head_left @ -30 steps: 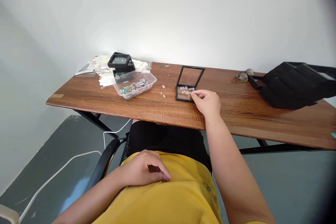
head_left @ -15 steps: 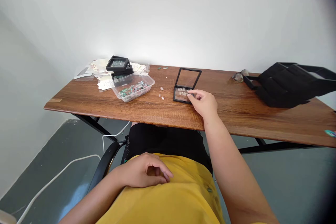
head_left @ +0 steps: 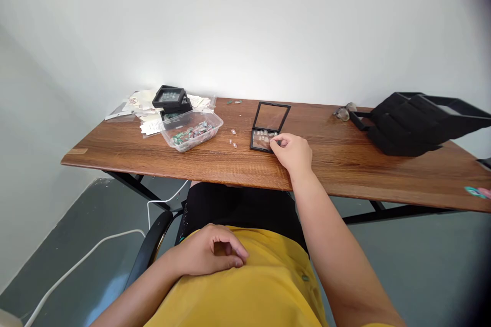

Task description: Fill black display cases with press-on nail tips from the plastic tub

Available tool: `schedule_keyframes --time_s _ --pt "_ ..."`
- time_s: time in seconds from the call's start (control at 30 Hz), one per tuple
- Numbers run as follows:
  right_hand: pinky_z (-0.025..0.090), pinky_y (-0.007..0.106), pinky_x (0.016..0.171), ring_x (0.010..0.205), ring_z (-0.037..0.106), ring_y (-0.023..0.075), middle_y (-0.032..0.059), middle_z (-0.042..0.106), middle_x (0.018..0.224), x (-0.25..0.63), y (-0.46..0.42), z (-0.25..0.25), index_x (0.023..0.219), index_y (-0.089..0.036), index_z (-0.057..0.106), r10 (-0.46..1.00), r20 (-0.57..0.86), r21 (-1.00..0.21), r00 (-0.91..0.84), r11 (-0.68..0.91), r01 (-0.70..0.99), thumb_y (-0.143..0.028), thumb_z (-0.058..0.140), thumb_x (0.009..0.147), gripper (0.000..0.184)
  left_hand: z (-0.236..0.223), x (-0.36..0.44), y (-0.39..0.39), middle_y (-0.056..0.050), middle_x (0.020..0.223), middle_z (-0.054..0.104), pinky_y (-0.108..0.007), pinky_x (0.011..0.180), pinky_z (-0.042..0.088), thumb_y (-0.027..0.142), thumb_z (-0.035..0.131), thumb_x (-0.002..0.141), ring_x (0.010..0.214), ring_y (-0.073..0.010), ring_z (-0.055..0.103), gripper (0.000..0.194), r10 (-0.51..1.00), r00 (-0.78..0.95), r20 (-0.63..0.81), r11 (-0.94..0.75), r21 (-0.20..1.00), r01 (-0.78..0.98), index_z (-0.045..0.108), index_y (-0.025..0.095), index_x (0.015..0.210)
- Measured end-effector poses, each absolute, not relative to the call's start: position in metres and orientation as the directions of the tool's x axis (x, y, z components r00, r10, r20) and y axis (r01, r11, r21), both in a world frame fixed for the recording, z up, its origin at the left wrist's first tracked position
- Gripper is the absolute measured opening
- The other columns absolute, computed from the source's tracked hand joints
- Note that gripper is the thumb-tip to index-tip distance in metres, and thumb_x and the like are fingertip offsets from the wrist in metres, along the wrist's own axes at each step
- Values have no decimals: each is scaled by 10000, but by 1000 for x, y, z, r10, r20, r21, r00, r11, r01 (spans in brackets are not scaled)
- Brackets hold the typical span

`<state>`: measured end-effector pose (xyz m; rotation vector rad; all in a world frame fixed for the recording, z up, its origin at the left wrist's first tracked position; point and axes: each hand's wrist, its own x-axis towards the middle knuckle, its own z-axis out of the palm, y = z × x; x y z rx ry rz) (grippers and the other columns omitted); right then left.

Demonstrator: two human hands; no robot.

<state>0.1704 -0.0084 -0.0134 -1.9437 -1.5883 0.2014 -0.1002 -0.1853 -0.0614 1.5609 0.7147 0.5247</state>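
Note:
My right hand [head_left: 292, 152] rests on the wooden table [head_left: 345, 163], its fingers pinched together at the near right corner of a small open black case [head_left: 264, 140] that holds several pale stones. The case's clear lid [head_left: 270, 116] stands tilted up behind it. What the fingertips pinch is too small to name. A few loose clear stones [head_left: 232, 139] lie just left of the case. My left hand [head_left: 210, 254] lies on my lap on yellow fabric, fingers loosely curled, nothing seen in it.
A clear plastic tub [head_left: 192, 130] of coloured stones sits left of the case, with stacked black boxes [head_left: 171, 99] and papers behind. A black bag [head_left: 418, 122] and glasses [head_left: 342, 112] are at the right. A white cable [head_left: 88, 250] runs on the floor.
My right hand has slid slightly left along the case's near edge and its fingers have closed tighter. The left hand has stayed on my lap. The view shifted a little.

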Motion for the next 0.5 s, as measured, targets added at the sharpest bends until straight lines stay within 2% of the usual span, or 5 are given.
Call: schedule_keyframes --time_s 0.27,0.37,0.5 --pt "415 324 660 740 619 258 45 687 719 168 -7 -14 833 -239 787 895 292 -623 339 -91 777 -344 671 797 161 -60 -99 -185 -77 877 780 -238 719 575 265 757 910 805 -160 721 106 754 655 45 -178 974 138 801 183 961" --pt "426 320 665 666 579 221 31 637 669 168 -13 -14 882 -212 772 875 352 -686 332 -1 728 -388 614 857 238 -57 -97 -182 -77 934 773 -261 772 565 224 688 964 824 -154 699 156 782 602 163 -292 949 123 780 202 1089" --pt "446 318 678 627 520 188 11 572 665 164 -38 -18 951 -197 750 849 452 -762 272 209 613 -473 539 935 348 -48 -89 -171 -58 995 748 -277 852 552 134 612 998 903 -149 689 330 772 531 348 -443 895 58 704 264 1288"
